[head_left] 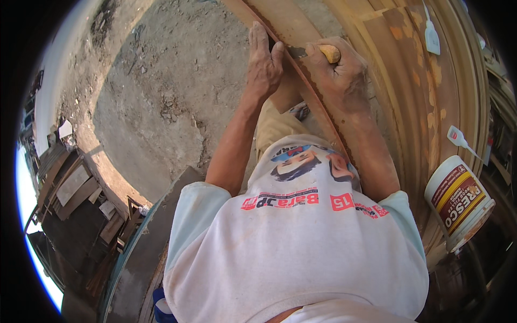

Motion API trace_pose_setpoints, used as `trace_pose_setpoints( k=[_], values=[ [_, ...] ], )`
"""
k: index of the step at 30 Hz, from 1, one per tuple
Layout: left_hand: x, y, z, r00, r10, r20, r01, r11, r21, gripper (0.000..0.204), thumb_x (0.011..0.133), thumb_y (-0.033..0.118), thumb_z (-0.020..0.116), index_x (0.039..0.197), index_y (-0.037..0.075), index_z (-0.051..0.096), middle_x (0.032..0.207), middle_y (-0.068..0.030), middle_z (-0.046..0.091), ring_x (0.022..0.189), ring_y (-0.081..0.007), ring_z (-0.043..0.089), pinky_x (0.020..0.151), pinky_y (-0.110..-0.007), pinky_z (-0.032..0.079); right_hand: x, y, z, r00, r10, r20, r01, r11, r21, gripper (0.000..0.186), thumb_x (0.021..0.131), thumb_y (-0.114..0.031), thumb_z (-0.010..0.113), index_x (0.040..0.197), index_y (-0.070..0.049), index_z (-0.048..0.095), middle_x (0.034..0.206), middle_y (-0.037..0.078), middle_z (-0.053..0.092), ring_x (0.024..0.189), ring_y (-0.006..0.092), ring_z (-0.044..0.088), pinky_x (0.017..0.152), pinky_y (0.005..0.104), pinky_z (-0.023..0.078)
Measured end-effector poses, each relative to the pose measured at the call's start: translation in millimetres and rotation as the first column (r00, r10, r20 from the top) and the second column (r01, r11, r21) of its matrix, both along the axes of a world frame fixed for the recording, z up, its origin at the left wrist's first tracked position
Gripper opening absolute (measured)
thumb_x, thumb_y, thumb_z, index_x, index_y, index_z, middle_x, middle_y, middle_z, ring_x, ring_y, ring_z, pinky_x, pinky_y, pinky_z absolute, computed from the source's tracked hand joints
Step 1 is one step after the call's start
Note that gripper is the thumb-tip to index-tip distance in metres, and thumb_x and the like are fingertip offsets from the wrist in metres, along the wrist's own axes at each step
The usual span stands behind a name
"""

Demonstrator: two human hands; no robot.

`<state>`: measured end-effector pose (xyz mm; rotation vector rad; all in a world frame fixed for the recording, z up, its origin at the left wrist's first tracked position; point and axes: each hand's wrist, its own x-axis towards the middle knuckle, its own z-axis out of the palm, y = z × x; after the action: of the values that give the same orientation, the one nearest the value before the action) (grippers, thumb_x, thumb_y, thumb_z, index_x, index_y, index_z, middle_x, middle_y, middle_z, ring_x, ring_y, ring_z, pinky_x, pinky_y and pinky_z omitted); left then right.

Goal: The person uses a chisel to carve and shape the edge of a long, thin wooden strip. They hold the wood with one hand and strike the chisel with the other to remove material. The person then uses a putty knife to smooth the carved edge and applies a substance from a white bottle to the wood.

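1 round white tub (458,202) lies tilted at the right, on the wooden boards (414,97). Its label (456,200) is red and yellow with white bands. 2 small white tubes (432,35) lie beyond it.

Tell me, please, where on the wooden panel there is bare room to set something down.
The wooden panel is bare between the right hand and the small white tube, and above toward the white spatula. It is crowded at its left edge, where both hands work, and near the tub.
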<state>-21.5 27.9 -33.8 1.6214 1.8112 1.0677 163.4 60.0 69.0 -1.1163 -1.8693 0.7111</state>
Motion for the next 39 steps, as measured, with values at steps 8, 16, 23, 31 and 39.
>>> trace_pose_setpoints(
  k=[8,16,23,31,39],
  values=[
    [-0.1,-4.4,4.7,0.999,-0.007,-0.042,0.011,0.994,0.109,0.074,0.106,0.022,0.061,0.164,-0.010,0.029,0.170,-0.0327,0.029,0.160,-0.0496,0.025,0.131,-0.054,0.024,-16.0,24.2,13.8,0.987,0.106,0.118,-0.093,0.990,-0.110,0.030,0.099,-0.030,0.078,0.089,-0.005,0.065,0.080,0.016,0.070,0.067,0.0367,0.069,0.061,0.0445,0.053],
    [12.1,9.2,22.2,0.966,-0.258,-0.029,0.253,0.913,0.319,0.051,0.092,0.005,0.074,0.142,0.004,0.063,0.139,-0.0145,0.070,0.134,-0.0348,0.064,0.124,-0.059,0.038,-25.6,17.4,16.6,0.977,0.103,0.186,-0.091,0.993,-0.075,0.037,0.099,-0.040,0.075,0.092,-0.005,0.064,0.084,0.016,0.073,0.076,0.0398,0.073,0.067,0.0488,0.057],
    [5.6,7.1,8.4,0.965,-0.262,-0.019,0.256,0.920,0.296,0.038,0.094,0.003,0.072,0.131,0.002,0.067,0.117,-0.0146,0.075,0.117,-0.0364,0.070,0.120,-0.057,0.043,-33.9,30.6,84.2,0.975,0.173,0.141,-0.171,0.985,-0.026,0.057,0.102,-0.060,0.067,0.117,-0.006,0.072,0.109,0.018,0.074,0.095,0.0388,0.074,0.077,0.0467,0.058],
    [6.1,-3.4,4.4,0.925,-0.307,0.223,0.242,0.930,0.276,0.034,0.098,0.003,0.068,0.132,0.001,0.065,0.127,-0.0218,0.067,0.119,-0.0448,0.065,0.107,-0.052,0.049,-79.0,48.6,51.8,0.917,0.152,0.368,-0.248,0.941,0.230,0.065,0.107,-0.064,0.053,0.129,-0.005,0.068,0.122,0.021,0.071,0.108,0.0449,0.071,0.091,0.0541,0.056],
    [2.3,-19.4,40.2,0.825,-0.253,0.506,0.199,0.967,0.158,0.045,0.097,0.006,0.071,0.141,0.003,0.060,0.134,-0.0222,0.065,0.129,-0.0449,0.061,0.117,-0.053,0.045,-70.2,28.9,87.8,0.930,0.225,0.290,-0.223,0.974,-0.038,0.061,0.110,-0.056,0.052,0.135,-0.002,0.066,0.122,0.025,0.073,0.114,0.0494,0.069,0.098,0.0547,0.055]
  ],
)
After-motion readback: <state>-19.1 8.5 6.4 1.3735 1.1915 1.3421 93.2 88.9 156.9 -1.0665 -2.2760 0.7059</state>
